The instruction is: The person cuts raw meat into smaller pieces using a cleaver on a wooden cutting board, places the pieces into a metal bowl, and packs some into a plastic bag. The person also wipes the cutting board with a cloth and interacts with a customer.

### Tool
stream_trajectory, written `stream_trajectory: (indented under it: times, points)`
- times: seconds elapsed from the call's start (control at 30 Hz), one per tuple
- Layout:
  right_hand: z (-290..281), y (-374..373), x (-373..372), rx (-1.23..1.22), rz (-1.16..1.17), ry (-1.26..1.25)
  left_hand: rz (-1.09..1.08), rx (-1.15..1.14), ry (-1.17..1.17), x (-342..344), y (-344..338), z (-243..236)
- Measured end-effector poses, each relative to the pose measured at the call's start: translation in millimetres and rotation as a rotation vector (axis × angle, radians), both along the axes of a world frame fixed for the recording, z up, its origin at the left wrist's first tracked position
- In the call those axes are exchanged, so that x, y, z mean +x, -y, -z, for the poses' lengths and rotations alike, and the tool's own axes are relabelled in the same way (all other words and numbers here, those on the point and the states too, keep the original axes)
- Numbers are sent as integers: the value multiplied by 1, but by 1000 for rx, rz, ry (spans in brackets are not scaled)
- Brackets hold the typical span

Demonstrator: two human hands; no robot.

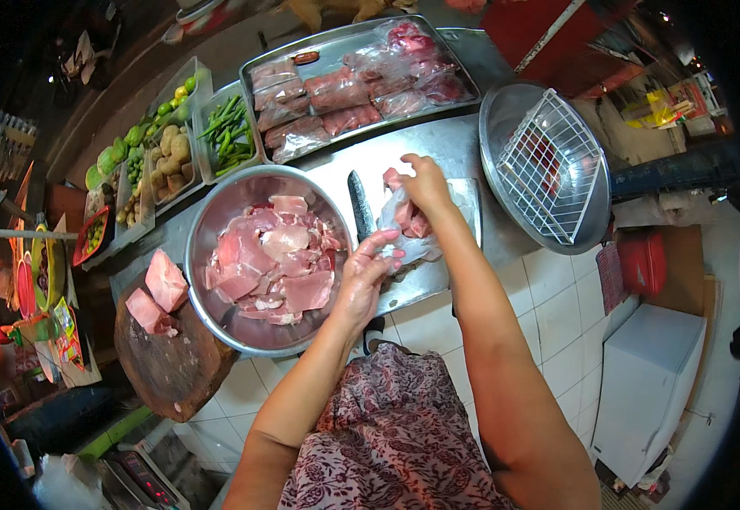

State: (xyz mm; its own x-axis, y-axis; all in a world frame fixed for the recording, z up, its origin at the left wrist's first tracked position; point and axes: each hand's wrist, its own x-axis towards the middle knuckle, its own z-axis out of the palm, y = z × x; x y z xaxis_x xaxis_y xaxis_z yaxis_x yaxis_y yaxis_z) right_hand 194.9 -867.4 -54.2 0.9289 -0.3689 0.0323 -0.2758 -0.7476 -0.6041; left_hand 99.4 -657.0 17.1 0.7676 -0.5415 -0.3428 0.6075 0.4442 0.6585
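Observation:
My left hand (368,270) has curved fingers on a clear plastic bag (425,246) holding pink meat chunks (414,223). My right hand (424,181) is over the bag's upper end, fingers curled beside a small piece of meat (391,178); what they grip is unclear. A dark-bladed knife (359,201) lies just left of the bag on a metal board (472,212). To the left, a large steel bowl (202,246) holds cut pink meat (276,263).
A wooden block (153,374) with two meat chunks sits lower left. Produce bins (204,174) and a steel tray (272,51) of bagged meat line the back. At right are a steel basin (502,170) with a wire rack (549,178) and a white chest (642,382).

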Motion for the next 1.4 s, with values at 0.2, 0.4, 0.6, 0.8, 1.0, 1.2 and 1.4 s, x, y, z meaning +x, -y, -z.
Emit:
stream_trajectory:
  times: [0.2, 0.4, 0.6, 0.8, 1.0, 1.2, 1.4]
  points:
    - [40, -17, 37, -216, -83, -392, -29, -28, -58, -2, -20, 3]
    - [-2, 47, 35, 771, 153, -21, -103, -118, -78, 14, -27, 2]
    - [0, 40, 37, 278, -46, -51, 71, 36, 47, -4, 6, 5]
    - [44, -39, 60, -76, -331, -366, 123, 297, 102, -42, 6, 39]
    - [52, -25, 61, -79, -273, -351, 90, 256, -169, -23, -21, 44]
    - [46, -15, 57, -200, -208, -401, 187, 280, -75, -9, -4, 31]
    - [59, 31, 59, 302, -8, -206, -19, 180, -71, 11, 0, 19]
